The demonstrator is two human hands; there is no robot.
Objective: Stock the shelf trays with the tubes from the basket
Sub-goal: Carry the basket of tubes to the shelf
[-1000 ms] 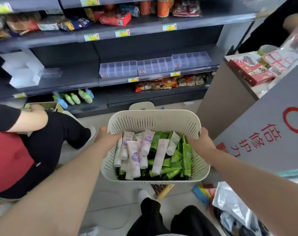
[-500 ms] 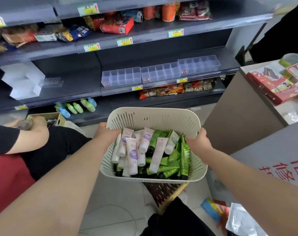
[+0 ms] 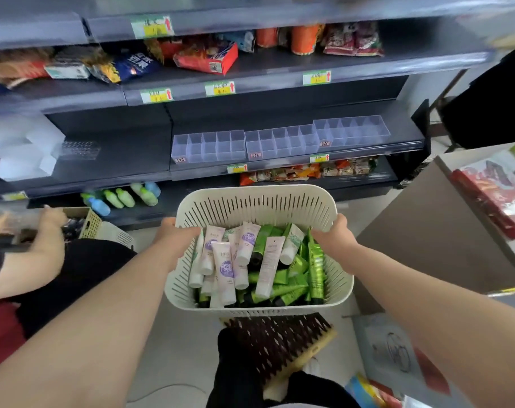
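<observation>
I hold a cream slotted basket [image 3: 256, 207] in front of me, above the floor. My left hand [image 3: 173, 235] grips its left rim and my right hand [image 3: 337, 235] grips its right rim. Inside lie several white tubes with purple marks [image 3: 225, 265] on the left and several green tubes [image 3: 297, 282] on the right. Three clear divided shelf trays [image 3: 209, 147] [image 3: 282, 142] [image 3: 351, 131] stand side by side on the middle shelf beyond the basket, with nothing in them.
Another person [image 3: 44, 260] crouches at the left, a hand on a woven basket [image 3: 88, 223]. A dark slotted crate [image 3: 279, 340] sits under my basket. A counter with red packs [image 3: 491, 198] stands on the right. Bottles [image 3: 123, 197] lie on the bottom shelf.
The basket has come up and nearer to the shelf. The trays now look larger and more central. Both hands keep their grip on the rim.
</observation>
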